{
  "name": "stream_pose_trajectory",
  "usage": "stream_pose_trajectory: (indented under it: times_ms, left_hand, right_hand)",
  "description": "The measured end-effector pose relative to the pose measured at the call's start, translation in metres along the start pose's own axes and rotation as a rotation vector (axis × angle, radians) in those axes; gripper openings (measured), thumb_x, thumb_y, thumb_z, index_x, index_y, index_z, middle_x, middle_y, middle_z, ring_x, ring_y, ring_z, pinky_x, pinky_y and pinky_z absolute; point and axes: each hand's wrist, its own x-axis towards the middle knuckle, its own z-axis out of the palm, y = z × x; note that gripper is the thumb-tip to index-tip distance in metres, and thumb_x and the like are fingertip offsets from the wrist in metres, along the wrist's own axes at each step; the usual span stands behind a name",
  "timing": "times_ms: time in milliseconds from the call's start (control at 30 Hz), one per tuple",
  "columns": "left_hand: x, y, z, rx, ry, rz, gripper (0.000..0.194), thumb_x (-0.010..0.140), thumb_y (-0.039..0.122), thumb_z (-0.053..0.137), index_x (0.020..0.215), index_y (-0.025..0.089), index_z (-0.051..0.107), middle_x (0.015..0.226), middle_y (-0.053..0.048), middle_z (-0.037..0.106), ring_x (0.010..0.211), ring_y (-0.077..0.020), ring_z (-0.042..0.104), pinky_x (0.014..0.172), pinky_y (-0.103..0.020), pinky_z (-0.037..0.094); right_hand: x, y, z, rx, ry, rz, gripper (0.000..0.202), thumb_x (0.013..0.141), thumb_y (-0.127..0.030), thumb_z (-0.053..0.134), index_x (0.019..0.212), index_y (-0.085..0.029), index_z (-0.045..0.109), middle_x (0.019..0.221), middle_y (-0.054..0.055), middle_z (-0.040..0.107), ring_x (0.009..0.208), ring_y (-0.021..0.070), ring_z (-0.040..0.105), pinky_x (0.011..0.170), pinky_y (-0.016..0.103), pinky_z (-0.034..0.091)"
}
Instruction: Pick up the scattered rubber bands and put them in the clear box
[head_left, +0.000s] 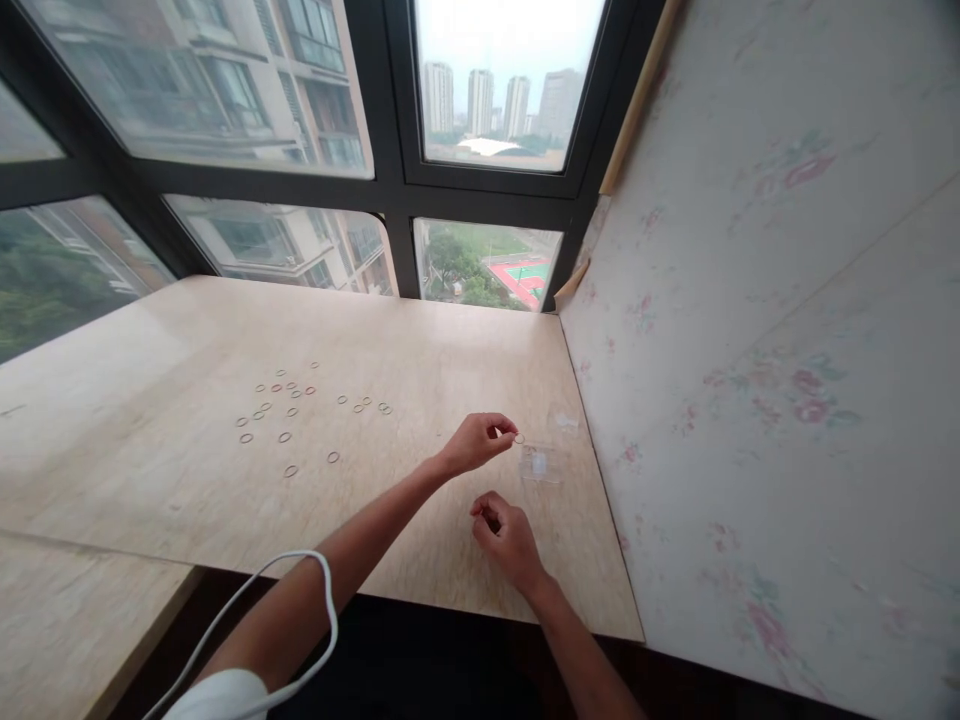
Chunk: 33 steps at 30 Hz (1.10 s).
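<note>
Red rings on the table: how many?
2 that I can make out, both left of the left hand: one red ring, and a second red ring to its right. Faint tints are hard to tell, and more may be hidden.

1. Bright, diffuse daylight from window (491, 110) beyond left hand (478, 443) and right hand (514, 545); sky (510, 30) nearly blown out.
2. Soft sheen on tabletop (457, 350) past left hand; shadows faint.
3. Below right hand, past tabletop edge: near black, detail lost.
4. Wall (750, 250) right of both hands greyer, corner darkening.
5. Wide-angle stretch toward edges; clear box (540, 465) beside left hand low-contrast, contents unreadable.
</note>
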Motion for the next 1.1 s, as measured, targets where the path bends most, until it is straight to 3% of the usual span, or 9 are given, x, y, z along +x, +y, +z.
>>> stream_pose_trajectory:
  times_ms: [133, 333, 467, 667, 900, 1100]
  left_hand:
    - [0.013, -0.001, 0.022, 0.233, 0.022, 0.177, 0.015, 0.078, 0.016, 0.058, 0.081, 0.017, 0.072, 0.085, -0.003, 0.067, 0.063, -0.0094, 0.053, 0.064, -0.023, 0.043]
    - [0.022, -0.015, 0.039, 0.366, -0.001, 0.175, 0.018, 0.081, 0.017, 0.057, 0.084, 0.022, 0.074, 0.085, -0.003, 0.068, 0.077, -0.0151, 0.060, 0.072, -0.026, 0.044]
    - [0.017, -0.021, 0.039, 0.385, 0.004, 0.159, 0.021, 0.084, 0.019, 0.054, 0.082, 0.023, 0.075, 0.082, -0.003, 0.067, 0.075, -0.0149, 0.060, 0.071, -0.026, 0.044]
    - [-0.011, -0.036, 0.008, 0.312, 0.119, 0.080, 0.021, 0.086, 0.023, 0.055, 0.094, 0.019, 0.073, 0.081, -0.004, 0.066, 0.064, -0.0123, 0.056, 0.066, -0.025, 0.043]
    - [-0.080, -0.080, -0.052, 0.319, 0.337, -0.036, 0.020, 0.086, 0.021, 0.053, 0.088, 0.019, 0.072, 0.077, -0.003, 0.065, 0.064, -0.0118, 0.056, 0.067, -0.024, 0.044]
    - [-0.118, -0.093, -0.063, 0.285, 0.386, -0.028, 0.022, 0.088, 0.021, 0.049, 0.089, 0.017, 0.071, 0.079, -0.005, 0.064, 0.070, -0.0135, 0.057, 0.069, -0.025, 0.044]
  right_hand:
    - [0.001, 0.000, 0.001, -0.027, 0.010, -0.008, 0.011, 0.074, -0.014, 0.049, 0.079, -0.020, 0.056, 0.052, -0.008, 0.043, 0.047, 0.0089, 0.040, 0.050, 0.021, 0.029]
    - [0.002, 0.002, 0.002, -0.032, 0.023, -0.005, 0.012, 0.073, -0.013, 0.050, 0.079, -0.020, 0.058, 0.052, -0.008, 0.044, 0.047, 0.0090, 0.042, 0.050, 0.021, 0.029]
    - [0.001, 0.002, 0.002, -0.032, 0.025, 0.004, 0.011, 0.074, -0.014, 0.050, 0.079, -0.020, 0.058, 0.053, -0.007, 0.044, 0.047, 0.0092, 0.042, 0.049, 0.021, 0.028]
    - [-0.003, 0.001, 0.001, 0.072, -0.009, 0.066, 0.015, 0.086, -0.029, 0.047, 0.087, -0.018, 0.058, 0.052, -0.006, 0.045, 0.046, 0.0104, 0.044, 0.047, 0.021, 0.032]
    - [-0.010, 0.006, 0.003, 0.134, -0.023, 0.126, 0.032, 0.091, -0.047, 0.038, 0.080, -0.019, 0.052, 0.047, -0.005, 0.047, 0.040, 0.0098, 0.039, 0.040, 0.020, 0.030]
    - [-0.003, 0.000, 0.008, -0.086, -0.146, 0.090, 0.045, 0.093, -0.055, 0.034, 0.068, -0.021, 0.049, 0.049, -0.002, 0.051, 0.039, 0.0105, 0.043, 0.040, 0.021, 0.033]
